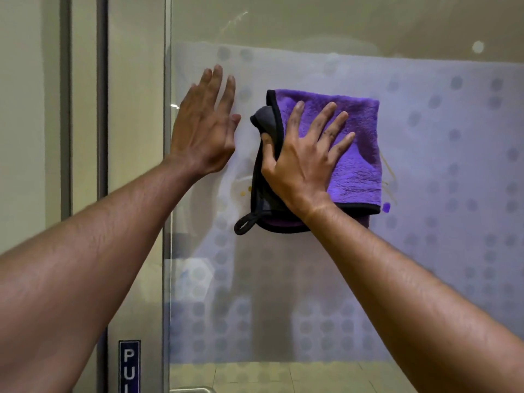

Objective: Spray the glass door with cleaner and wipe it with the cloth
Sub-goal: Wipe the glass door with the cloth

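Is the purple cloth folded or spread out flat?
Folded. The purple cloth shows a second layer below its black-trimmed bottom edge and a turned-over grey corner; the right hand presses it on the glass door.

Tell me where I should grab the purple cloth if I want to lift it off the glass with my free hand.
Probably take the purple cloth by its black hanging loop at the lower left corner, coming in from the left and below with the left hand. The loop sticks out clear of the folded cloth and of the right hand, which lies spread flat across the middle, pressing it to the glass door.
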